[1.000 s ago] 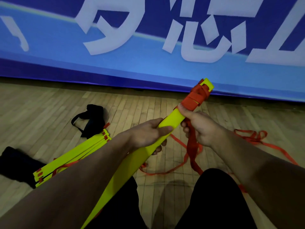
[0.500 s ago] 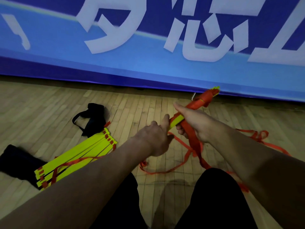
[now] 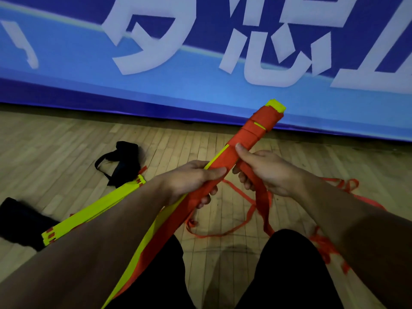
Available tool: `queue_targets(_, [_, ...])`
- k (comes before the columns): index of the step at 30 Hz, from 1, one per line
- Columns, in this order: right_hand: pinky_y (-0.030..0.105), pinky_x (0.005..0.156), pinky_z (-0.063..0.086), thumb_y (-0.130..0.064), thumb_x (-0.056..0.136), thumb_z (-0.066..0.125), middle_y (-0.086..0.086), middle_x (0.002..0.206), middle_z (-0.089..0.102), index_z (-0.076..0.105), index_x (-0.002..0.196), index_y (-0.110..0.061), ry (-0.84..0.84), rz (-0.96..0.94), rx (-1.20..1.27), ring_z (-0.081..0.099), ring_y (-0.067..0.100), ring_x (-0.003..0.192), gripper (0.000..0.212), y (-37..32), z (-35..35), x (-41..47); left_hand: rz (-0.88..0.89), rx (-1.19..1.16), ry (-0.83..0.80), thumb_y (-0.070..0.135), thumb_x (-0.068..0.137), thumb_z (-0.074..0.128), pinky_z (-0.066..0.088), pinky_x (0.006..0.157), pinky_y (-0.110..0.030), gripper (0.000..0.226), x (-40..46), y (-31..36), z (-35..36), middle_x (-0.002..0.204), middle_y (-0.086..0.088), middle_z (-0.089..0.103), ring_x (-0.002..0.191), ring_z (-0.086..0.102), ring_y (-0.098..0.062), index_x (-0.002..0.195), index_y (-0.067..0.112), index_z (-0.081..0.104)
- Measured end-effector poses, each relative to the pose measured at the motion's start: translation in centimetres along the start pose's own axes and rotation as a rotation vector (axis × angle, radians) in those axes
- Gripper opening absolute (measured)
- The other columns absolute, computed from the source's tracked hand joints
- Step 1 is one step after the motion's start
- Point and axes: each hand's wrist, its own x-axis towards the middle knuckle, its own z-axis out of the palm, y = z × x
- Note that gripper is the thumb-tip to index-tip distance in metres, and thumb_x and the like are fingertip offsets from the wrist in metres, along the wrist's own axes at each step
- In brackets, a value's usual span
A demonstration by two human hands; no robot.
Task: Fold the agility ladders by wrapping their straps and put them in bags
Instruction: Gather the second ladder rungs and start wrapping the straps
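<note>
At frame centre the left hand (image 3: pixel 191 179) grips the stacked yellow plastic ladder rungs (image 3: pixel 219 156) while the right hand (image 3: pixel 265 172) pinches the soft orange webbing strap (image 3: pixel 263 123) against them, a stiff, light bundle probably best held mid-length, its limp slack trailing lower right across the wooden floor (image 3: pixel 66 148).

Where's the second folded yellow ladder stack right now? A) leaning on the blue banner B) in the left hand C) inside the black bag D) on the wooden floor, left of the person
D: the second folded yellow ladder stack lies flat on the wooden plank floor, beside the black fabric bag, untouched by either hand.
</note>
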Motion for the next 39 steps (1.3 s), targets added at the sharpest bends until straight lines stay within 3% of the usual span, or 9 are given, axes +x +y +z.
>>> queue_targets(7, [0.029,0.056,0.053,-0.062,0.096,0.05,0.01,0.067,0.073,0.07,0.093,-0.003,0.075,0.122,-0.029,0.069,0.017,0.057,0.062,0.2,0.5,0.4,-0.031,0.709,0.234,0.044,0.102,0.043,0.046,0.06,-0.028,0.038,1.4,0.1,1.8,0.092,-0.006,0.06,0.074,0.059,-0.015,0.129,0.017,0.039])
queue_targets(11, [0.028,0.054,0.048,-0.063,0.09,0.06,0.005,0.062,0.067,0.073,0.089,-0.008,0.129,0.21,-0.074,0.062,0.015,0.052,0.057,0.8,1.2,0.7,-0.119,1.024,0.085,0.049,0.103,0.032,0.05,0.081,-0.039,0.059,1.5,-1.8,3.3,0.113,-0.013,0.055,0.096,0.061,-0.024,0.153,0.025,0.01])
queue_targets(16, [0.022,0.042,0.039,-0.043,0.086,0.076,0.0,0.056,0.053,0.071,0.096,-0.008,0.295,0.236,-0.032,0.046,0.01,0.043,0.037,1.7,1.9,1.3,0.131,1.16,0.149,0.048,0.103,0.034,0.049,0.089,-0.04,0.071,1.0,-2.6,3.2,0.126,-0.017,0.04,0.104,0.056,-0.031,0.154,0.036,-0.016])
queue_targets(19, [0.022,0.041,0.037,-0.036,0.085,0.077,0.0,0.059,0.049,0.066,0.099,-0.006,0.307,0.182,0.044,0.041,0.01,0.045,0.034,1.5,1.6,1.5,0.175,0.957,0.174,0.057,0.099,0.038,0.051,0.085,-0.035,0.069,0.8,-2.1,2.6,0.112,-0.004,0.048,0.095,0.059,-0.021,0.153,0.045,-0.002])
queue_targets(23, [0.022,0.042,0.034,-0.03,0.09,0.073,-0.001,0.053,0.046,0.064,0.085,-0.008,0.097,0.027,0.223,0.038,0.009,0.04,0.025,1.5,0.8,1.0,0.027,0.112,0.04,0.06,0.085,0.063,0.053,0.094,-0.048,0.065,0.6,-2.0,0.3,0.108,-0.002,0.067,0.103,0.066,-0.028,0.139,0.029,0.046])
queue_targets(27, [0.025,0.046,0.041,-0.035,0.094,0.067,0.001,0.056,0.056,0.069,0.088,-0.003,0.027,-0.019,0.18,0.05,0.011,0.044,0.032,1.7,0.4,0.5,-0.048,-0.247,-0.19,0.027,0.092,0.065,0.054,0.057,-0.033,0.034,-0.3,-1.8,0.8,0.083,-0.009,0.066,0.064,0.065,-0.026,0.12,0.01,0.057])
queue_targets(32, [0.031,0.06,0.053,-0.048,0.1,0.055,0.008,0.064,0.07,0.07,0.095,0.001,0.085,0.116,-0.073,0.067,0.016,0.054,0.051,0.8,1.0,0.2,-0.077,0.297,0.168,0.037,0.097,0.057,0.045,0.053,-0.029,0.026,1.2,-0.9,1.6,0.081,-0.004,0.055,0.06,0.052,-0.014,0.11,0.016,0.054])
queue_targets(37, [0.026,0.052,0.046,-0.058,0.091,0.063,0.004,0.06,0.062,0.07,0.08,-0.013,0.113,0.1,0.042,0.056,0.012,0.046,0.047,1.5,2.2,0.8,-0.119,0.909,0.319,0.061,0.092,0.051,0.045,0.098,-0.039,0.092,1.2,-1.4,4.1,0.142,-0.018,0.042,0.126,0.049,-0.032,0.154,0.009,0.007])
queue_targets(39, [0.026,0.049,0.042,-0.044,0.092,0.069,0.002,0.059,0.059,0.07,0.081,-0.014,0.122,0.081,0.079,0.052,0.01,0.044,0.031,2.0,2.0,0.9,-0.109,0.956,0.292,0.06,0.092,0.05,0.043,0.101,-0.042,0.087,1.0,-1.0,4.1,0.142,-0.017,0.041,0.128,0.047,-0.032,0.152,0.011,0.012])
